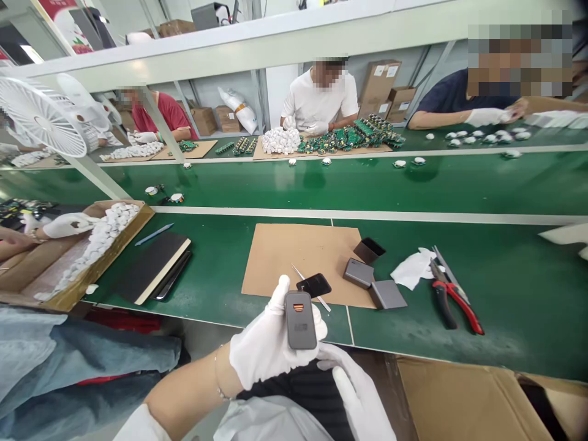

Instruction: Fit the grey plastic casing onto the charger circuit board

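Observation:
My left hand (271, 340), in a white glove, holds a small dark grey rounded device (301, 321) with an orange-marked slot near its top. Gloved too, my right hand (351, 383) is just below and to the right of it, fingers partly curled, with no object visible between them. On the brown cardboard sheet (294, 245) beyond lie tweezers (324, 304) and a black glossy piece (316, 285). Several dark grey box-like pieces are at the sheet's right side, among them one block (359, 273) and a flatter one (388, 294).
Red-handled pliers (454, 300) and a white cloth (411, 269) lie to the right. At left are a black notebook (154, 266), a blue pen (155, 234) and a carton (133, 220) of white parts, with another person's gloved hand. People sit across the green bench (257, 184).

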The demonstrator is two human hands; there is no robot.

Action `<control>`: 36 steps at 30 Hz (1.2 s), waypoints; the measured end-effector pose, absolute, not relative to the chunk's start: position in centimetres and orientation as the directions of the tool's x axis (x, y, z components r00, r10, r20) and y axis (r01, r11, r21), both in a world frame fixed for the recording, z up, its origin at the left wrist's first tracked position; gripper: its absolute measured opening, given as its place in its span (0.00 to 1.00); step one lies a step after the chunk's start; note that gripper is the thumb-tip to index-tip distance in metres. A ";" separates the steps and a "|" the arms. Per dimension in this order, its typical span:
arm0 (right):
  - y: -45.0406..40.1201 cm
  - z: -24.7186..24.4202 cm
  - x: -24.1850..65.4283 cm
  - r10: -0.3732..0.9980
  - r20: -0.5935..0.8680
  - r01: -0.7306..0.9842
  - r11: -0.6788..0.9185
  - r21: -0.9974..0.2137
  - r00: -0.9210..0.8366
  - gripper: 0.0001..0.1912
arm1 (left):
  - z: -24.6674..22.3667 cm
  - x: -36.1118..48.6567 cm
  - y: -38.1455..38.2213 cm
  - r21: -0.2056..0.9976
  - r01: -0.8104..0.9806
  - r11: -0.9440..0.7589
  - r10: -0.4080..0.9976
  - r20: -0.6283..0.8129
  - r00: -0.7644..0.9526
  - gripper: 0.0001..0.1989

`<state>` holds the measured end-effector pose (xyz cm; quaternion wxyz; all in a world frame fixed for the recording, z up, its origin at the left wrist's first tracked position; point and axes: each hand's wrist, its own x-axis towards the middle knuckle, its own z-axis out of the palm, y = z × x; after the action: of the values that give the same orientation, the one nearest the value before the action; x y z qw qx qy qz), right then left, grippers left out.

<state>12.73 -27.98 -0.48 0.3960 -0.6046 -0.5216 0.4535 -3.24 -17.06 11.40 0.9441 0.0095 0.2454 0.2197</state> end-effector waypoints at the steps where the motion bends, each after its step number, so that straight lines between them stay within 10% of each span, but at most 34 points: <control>1: -28.0 -0.2 12.6 0.989 -0.141 0.267 -0.147 -0.953 0.042 0.21 | 11.5 -3.1 -17.1 0.125 -0.408 0.904 0.418 -0.454 0.787 0.29; 20: -29.6 -0.1 12.1 0.947 -0.268 0.324 -0.314 -0.893 0.177 0.27 | 13.2 -2.0 -18.4 0.072 -0.393 0.917 0.373 -0.508 0.776 0.27; 36: -29.7 1.0 11.8 0.962 -0.215 0.435 -0.269 -0.859 0.170 0.23 | 13.4 -1.9 -18.9 0.484 -0.332 0.810 0.545 -0.410 0.731 0.28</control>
<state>11.84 -29.66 1.00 0.3307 -0.6898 -0.5062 0.3983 -1.91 -18.91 13.41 0.9102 0.1925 0.2764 0.2410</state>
